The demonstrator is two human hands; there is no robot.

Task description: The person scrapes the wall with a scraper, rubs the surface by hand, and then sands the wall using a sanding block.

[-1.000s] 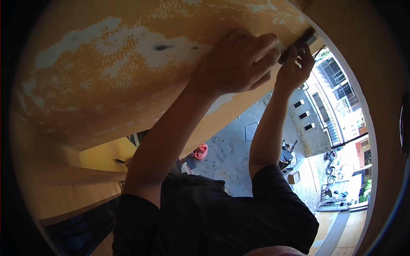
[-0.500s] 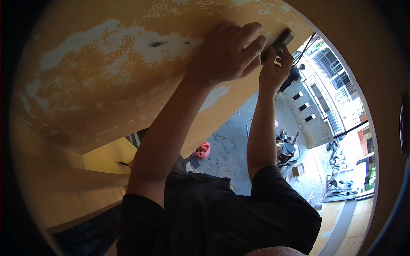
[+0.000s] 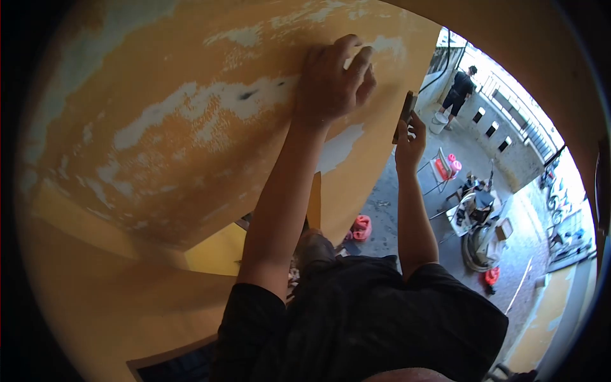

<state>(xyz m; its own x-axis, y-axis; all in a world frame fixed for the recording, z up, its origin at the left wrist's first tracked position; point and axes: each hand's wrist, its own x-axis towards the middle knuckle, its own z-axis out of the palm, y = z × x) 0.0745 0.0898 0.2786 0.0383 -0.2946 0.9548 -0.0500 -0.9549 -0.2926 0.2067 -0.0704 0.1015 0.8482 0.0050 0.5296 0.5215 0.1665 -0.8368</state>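
Observation:
A wall (image 3: 159, 172) with worn orange paint and pale patches fills the upper left. My left hand (image 3: 334, 79) is against it, its fingers loosely bent and apart, with nothing visible in them. To the right, my right hand (image 3: 411, 143) grips a dark, narrow, flat block (image 3: 407, 109) between thumb and fingers, beside the wall's right edge. The block's exact kind is not clear; it looks like a sanding block or scraper. Beneath my left hand is a smooth white patch (image 3: 342, 148).
Below right are a folding chair (image 3: 440, 167), a cluttered table (image 3: 474, 210) and a red bag (image 3: 361, 228) on the grey floor. A person (image 3: 459, 92) stands by the far low wall near a white bucket (image 3: 438, 122).
My view has turned, bringing more of the yard in. My right hand has moved with the block away from my left hand, to the wall's edge. The left stays on the wall.

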